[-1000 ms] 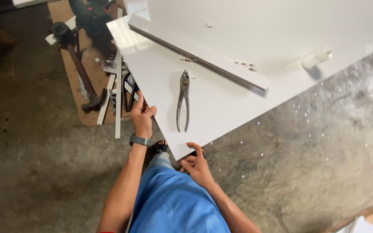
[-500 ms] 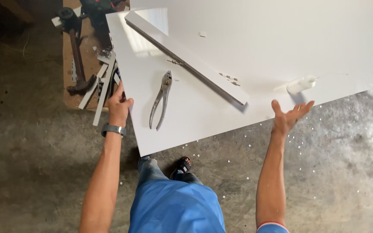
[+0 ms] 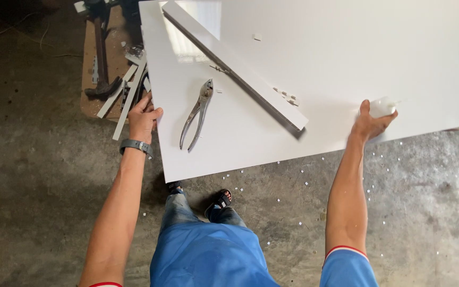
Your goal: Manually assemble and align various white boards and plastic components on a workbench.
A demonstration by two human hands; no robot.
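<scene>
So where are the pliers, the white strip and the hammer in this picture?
pliers point(image 3: 204, 96), head view, on the pivot near the jaws.
white strip point(image 3: 240, 64), head view, mid-length on its top face.
hammer point(image 3: 101, 58), head view, on the handle.

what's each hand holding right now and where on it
The left hand grips the left edge of the big white panel. The right hand closes around a small white object lying at the panel's near edge. The pliers lie untouched.

We see a glossy, smooth white laminate panel point(image 3: 346, 64) bearing dull grey metal pliers point(image 3: 197, 112); beneath the panel, rough matt concrete floor point(image 3: 38, 175).
</scene>
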